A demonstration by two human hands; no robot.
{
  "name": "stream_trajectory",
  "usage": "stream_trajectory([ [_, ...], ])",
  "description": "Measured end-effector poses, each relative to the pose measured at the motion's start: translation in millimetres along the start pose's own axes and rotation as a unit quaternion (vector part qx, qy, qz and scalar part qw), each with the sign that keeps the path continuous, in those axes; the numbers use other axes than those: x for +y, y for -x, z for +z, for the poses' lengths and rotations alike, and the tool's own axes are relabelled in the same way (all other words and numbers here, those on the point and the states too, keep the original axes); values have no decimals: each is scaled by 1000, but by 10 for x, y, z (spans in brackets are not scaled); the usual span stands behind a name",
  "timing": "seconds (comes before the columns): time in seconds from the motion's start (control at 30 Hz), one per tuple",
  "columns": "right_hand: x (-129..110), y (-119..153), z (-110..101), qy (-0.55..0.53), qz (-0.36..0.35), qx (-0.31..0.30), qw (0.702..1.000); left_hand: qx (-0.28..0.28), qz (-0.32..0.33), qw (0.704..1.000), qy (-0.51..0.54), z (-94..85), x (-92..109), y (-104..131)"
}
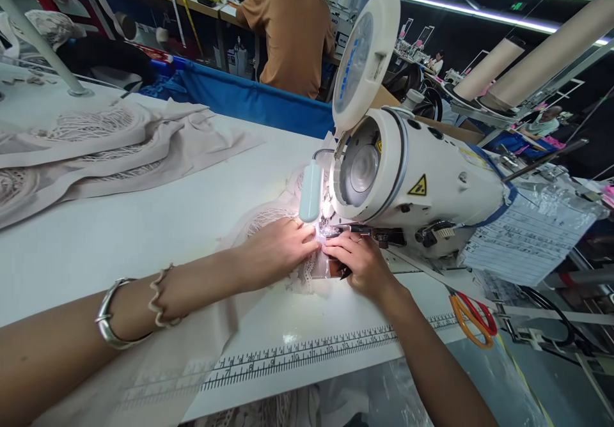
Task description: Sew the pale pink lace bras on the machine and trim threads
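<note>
Under the round end of a white sewing machine (432, 158), we had both hands close together on a pale lace cloth (261, 220), which lay on the white bench (144, 238) and ran up to the needle area. Our left hand (278, 248) lay on the cloth from the left side, its fingers close together and their tips just beside the bright spot of light; we could not tell whether its grip was pinched on the cloth or only pressed on it. Our right hand (367, 264) came in from the other side, its fingertips nearly meeting those of the left, and again we could not tell whether its grip was clamped on the cloth or flat against it. Just above our left fingers hung a small pale-green block (311, 192). On our left wrist we wore a silver bangle (106, 315) and a wavy band (157, 299). The machine's oval lid (368, 59) stood raised. More pale cloth (158, 149) lay bunched on the bench at the far left. Along the near edge we had a ruler strip (330, 351), and to its right scissors (478, 322) with orange and red handles. A written sheet (527, 232) hung beside the machine. Beyond a blue fabric trough (259, 100), another person (295, 31) in a brown shirt had their back to us.
</note>
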State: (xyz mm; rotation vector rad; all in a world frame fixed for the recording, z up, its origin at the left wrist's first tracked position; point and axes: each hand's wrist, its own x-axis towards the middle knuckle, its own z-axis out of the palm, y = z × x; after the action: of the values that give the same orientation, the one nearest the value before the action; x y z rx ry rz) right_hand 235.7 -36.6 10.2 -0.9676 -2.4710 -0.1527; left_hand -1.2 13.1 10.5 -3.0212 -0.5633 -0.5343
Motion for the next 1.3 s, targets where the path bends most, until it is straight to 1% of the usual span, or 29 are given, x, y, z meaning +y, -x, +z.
stream_trajectory([
  [0.1,-2,-1,7,-4,-3,1,1000,-3,-22,999,-25,9,37,-6],
  [0.2,-8,-9,9,-2,-12,7,1000,13,-36,999,-23,-13,50,-20],
  [0.27,-9,-8,7,2,-8,7,1000,31,-34,999,-14,-26,38,-27],
  [0.37,-5,4,2,2,-2,2,1000,52,-11,999,0,-22,6,-24],
  [0.47,-1,15,-3,-1,-3,3,1000,56,18,998,9,-6,-4,-10],
  [0.6,-2,15,-9,-9,-5,10,1000,69,9,997,-12,-9,53,-7],
  [0.7,-5,8,-12,-5,-7,16,1000,57,36,998,-21,-4,120,-12],
  [0.77,-8,0,-13,-2,-13,26,1000,38,66,997,-5,15,153,-12],
  [0.83,-11,-9,-17,-8,-20,37,999,34,81,996,13,44,167,-6],
  [0.93,-16,-22,-31,-27,-23,44,998,42,72,996,24,84,151,11],
  [1.07,-11,-23,-47,-44,-23,37,998,46,46,996,55,131,91,32],
  [1.17,12,-4,-34,-56,-22,41,997,56,38,995,76,174,37,39],
  [1.3,42,30,-2,-49,-11,35,998,64,29,995,74,208,-30,39],
])
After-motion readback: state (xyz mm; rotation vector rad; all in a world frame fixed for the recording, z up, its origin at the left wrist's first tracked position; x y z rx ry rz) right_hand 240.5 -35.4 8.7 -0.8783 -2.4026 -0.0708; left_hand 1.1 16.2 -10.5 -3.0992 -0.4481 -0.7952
